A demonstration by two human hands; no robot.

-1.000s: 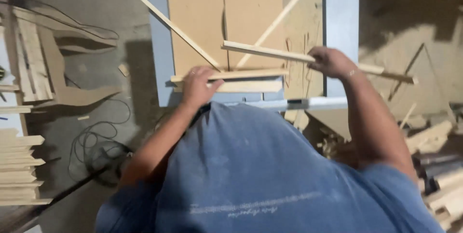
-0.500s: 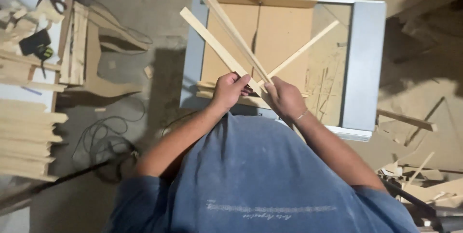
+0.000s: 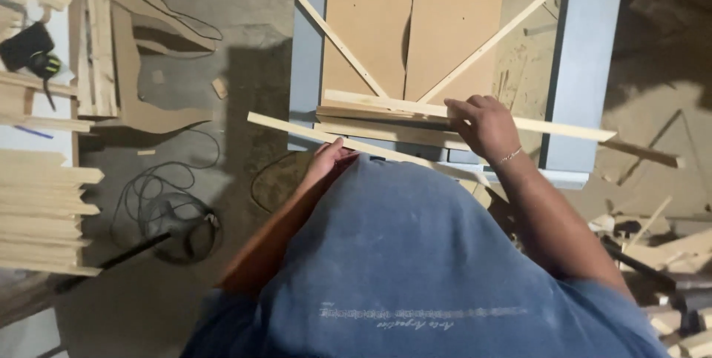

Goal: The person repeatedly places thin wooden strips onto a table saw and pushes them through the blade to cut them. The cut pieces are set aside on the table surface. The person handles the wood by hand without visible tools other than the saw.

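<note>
Left hand point(image 3: 326, 161): closed around a long pale wood strip point(image 3: 297, 127), gripped near the front edge of the table point(image 3: 586, 69); the strip runs slantwise from beyond the table's left side toward the person's body, its left end hanging over the floor. Right hand point(image 3: 486, 124): fingers curled down over a second wood strip point(image 3: 564, 129), which lies crosswise on the front of the table and sticks out past its right edge. Under and beside both: a short stack of similar strips point(image 3: 386, 133), laid flat and parallel. Table: grey-blue frame, with two brown board panels point(image 3: 411, 28) side by side on top, a narrow seam between them. Two thin slats point(image 3: 334, 35) lie diagonally across the panels, meeting in a V near the stack. Bare right portion of the tabletop dusted with sawdust. Floor point(image 3: 245, 32): grey concrete, dusty. Left of the table, a coiled black cable point(image 3: 159, 206), a curved brown board offcut point(image 3: 148, 106), small wood chips. Far left: stacked pale timber lengths point(image 3: 41, 210) and a black tool point(image 3: 30, 47) on a white surface. Right of the table: loose wood scraps point(image 3: 667, 239) in a heap. Person wears a blue shirt point(image 3: 415, 269).
</note>
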